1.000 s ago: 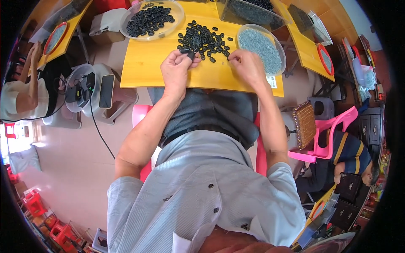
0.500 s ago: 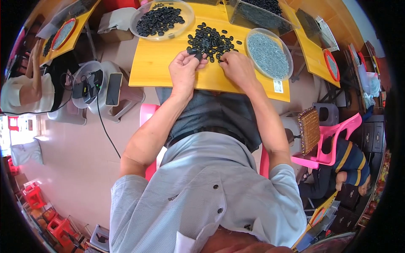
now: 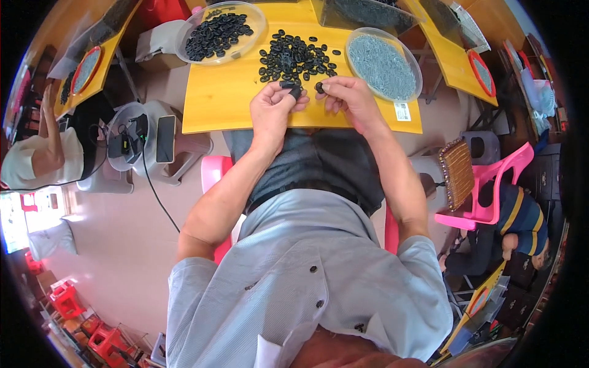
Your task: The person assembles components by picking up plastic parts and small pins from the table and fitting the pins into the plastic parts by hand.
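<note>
My left hand (image 3: 270, 113) is pinched closed over the front of a yellow tabletop (image 3: 215, 101). Black covers (image 3: 294, 92) sit on its thumb and forefinger tips, and whatever lies between them is too small to make out. Between the thumb and forefinger of my right hand (image 3: 357, 105) is a small black oval piece (image 3: 319, 88), held just right of the left fingertips. A loose pile of similar black oval pieces (image 3: 293, 56) lies just beyond both hands. To its right stands a clear round tub (image 3: 419, 83) full of small silvery screws (image 3: 383, 66).
A clear round tub (image 3: 263, 38) of black pieces stands far left on the tabletop, and a clear box (image 3: 368, 17) at the back. A phone (image 3: 165, 139) and cables rest on a stool at left. One person sits left; another is near a pink chair (image 3: 485, 211).
My right hand has come back from the pile's edge toward me, with a black oval piece now in its fingers. My left hand stays pinched near the pile. The whole view has shifted slightly.
</note>
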`<move>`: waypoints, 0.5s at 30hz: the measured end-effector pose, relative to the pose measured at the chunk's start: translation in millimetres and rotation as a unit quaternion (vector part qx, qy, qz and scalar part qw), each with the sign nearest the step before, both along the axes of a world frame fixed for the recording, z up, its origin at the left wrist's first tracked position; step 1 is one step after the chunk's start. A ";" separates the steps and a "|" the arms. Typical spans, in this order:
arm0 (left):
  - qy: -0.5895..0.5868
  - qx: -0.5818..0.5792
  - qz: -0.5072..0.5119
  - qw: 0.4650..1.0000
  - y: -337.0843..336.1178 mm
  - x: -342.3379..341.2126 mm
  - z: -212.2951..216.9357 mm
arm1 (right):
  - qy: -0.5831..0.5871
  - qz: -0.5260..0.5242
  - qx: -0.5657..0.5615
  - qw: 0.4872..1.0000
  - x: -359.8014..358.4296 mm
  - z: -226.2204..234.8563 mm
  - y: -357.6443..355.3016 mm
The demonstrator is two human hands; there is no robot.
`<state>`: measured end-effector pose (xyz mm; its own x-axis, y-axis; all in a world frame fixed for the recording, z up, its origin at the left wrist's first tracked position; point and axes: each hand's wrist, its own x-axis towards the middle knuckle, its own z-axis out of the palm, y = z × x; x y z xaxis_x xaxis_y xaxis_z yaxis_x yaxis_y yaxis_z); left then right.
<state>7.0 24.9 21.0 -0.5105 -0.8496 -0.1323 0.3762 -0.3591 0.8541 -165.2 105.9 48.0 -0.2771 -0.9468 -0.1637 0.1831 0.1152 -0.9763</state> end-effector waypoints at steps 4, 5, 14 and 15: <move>0.004 -0.013 -0.021 1.000 5.7 -1.9 1.0 | -0.021 0.009 -0.011 1.000 3.0 -1.6 5.9; 0.001 -0.026 -0.025 0.999 6.9 -2.1 1.6 | -0.018 0.002 -0.017 1.000 3.3 -2.1 6.3; -0.009 -0.060 -0.042 0.997 11.8 -3.3 -4.6 | 0.018 -0.013 -0.030 0.999 3.6 -6.8 8.9; -0.010 -0.059 -0.041 0.997 12.0 -3.2 -4.3 | 0.028 -0.011 -0.029 0.999 3.7 -6.9 9.0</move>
